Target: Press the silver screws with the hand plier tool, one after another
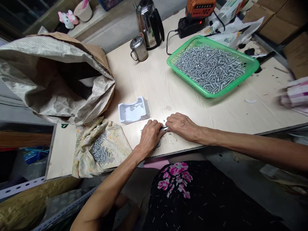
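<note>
Both hands rest close together on the pale wooden table [154, 83] near its front edge. My left hand [149, 136] lies knuckles up with its fingers curled over a small flat object [163, 128] on the table. My right hand [182, 125] meets it from the right, fingertips pinching the same small metallic object, which is mostly hidden. A white plastic tray [133, 110] with a few screws sits just beyond my left hand. A green basket [250, 62] full of silver screws stands further back on the right.
A large open paper sack [55, 77] lies at the left. A patterned cloth [106, 147] with several screws lies beside my left forearm. At the back stand a steel kettle [149, 22], a small lidded mug [139, 48], an orange device [199, 8] and cardboard boxes [276, 22].
</note>
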`<state>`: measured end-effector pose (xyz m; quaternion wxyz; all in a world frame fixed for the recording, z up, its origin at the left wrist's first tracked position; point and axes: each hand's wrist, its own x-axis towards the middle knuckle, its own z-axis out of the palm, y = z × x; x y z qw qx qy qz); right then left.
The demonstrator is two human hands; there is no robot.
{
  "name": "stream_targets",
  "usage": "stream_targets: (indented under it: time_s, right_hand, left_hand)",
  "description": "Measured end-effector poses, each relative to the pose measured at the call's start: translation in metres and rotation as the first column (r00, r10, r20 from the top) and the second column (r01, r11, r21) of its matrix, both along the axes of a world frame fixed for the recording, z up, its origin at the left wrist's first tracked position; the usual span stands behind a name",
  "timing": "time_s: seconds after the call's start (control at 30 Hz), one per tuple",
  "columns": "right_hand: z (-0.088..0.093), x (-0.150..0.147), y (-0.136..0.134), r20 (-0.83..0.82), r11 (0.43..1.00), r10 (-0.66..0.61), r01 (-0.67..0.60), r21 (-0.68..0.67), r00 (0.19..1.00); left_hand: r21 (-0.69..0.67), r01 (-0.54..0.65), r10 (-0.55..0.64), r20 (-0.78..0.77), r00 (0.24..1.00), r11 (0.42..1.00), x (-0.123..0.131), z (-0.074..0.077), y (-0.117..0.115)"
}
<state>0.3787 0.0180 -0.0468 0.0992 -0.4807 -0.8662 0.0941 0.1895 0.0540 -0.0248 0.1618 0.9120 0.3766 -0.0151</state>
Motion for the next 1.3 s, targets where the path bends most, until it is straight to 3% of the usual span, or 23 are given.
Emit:
stream_targets:
  time_s: [0.1,0.2,0.3,0.37,0.57,0.73,0.83,0.93,1.03,1.1,1.17,1.3]
  right_hand:
    - [0.003,0.006,0.001,-0.028,1.0,-0.009,0.009,0.02,1.0]
    - [0.004,0.014,-0.005,-0.116,0.998,-0.001,0.008,0.062,0.993]
    - [0.002,0.013,-0.015,-0.176,0.997,-0.039,0.049,0.055,0.984]
    - [-0.001,0.006,-0.022,-0.182,0.998,-0.052,0.058,0.029,0.982]
    - [-0.011,-0.018,-0.032,-0.139,0.993,-0.003,0.02,0.118,0.99]
    - [-0.015,-0.012,-0.027,-0.177,0.988,0.003,0.024,0.153,0.984]
    - [-0.018,-0.002,-0.025,-0.168,0.989,-0.007,0.032,0.146,0.986]
    - [-0.021,0.003,-0.025,-0.153,0.99,-0.021,0.042,0.134,0.988]
    - [-0.025,0.005,-0.027,-0.18,0.992,-0.03,0.052,0.119,0.983]
    - [-0.027,0.005,-0.028,-0.197,0.992,-0.037,0.06,0.114,0.98]
    - [-0.03,0.006,-0.03,-0.204,0.991,-0.044,0.068,0.111,0.978]
    - [-0.036,0.008,-0.031,-0.211,0.993,-0.043,0.065,0.098,0.977]
  left_hand:
    - [0.029,-0.019,0.017,0.083,0.996,0.999,-0.012,0.003,-0.002]
    - [0.046,-0.235,0.221,0.206,0.953,0.971,-0.036,0.01,-0.015]
    - [0.035,-0.491,0.485,0.111,0.868,0.871,-0.059,0.016,-0.029]
    - [0.006,-0.552,0.552,-0.036,0.833,0.834,-0.068,0.017,-0.034]
    - [-0.181,-0.585,0.539,-0.248,0.805,0.79,-0.062,0.016,-0.022]
    - [-0.286,-0.553,0.474,-0.303,0.827,0.782,-0.061,0.02,-0.015]
    - [-0.176,-0.518,0.454,-0.304,0.838,0.837,-0.068,0.032,-0.009]
    - [-0.017,-0.51,0.508,-0.074,0.858,0.86,-0.075,0.059,0.004]
    - [0.161,-0.523,0.476,0.258,0.841,0.837,-0.086,0.091,0.02]
    - [0.282,-0.533,0.449,0.312,0.837,0.798,-0.102,0.104,0.029]
    - [0.35,-0.499,0.458,0.198,0.867,0.793,-0.126,0.103,0.032]
    - [0.276,-0.441,0.498,-0.193,0.845,0.854,-0.184,0.074,0.024]
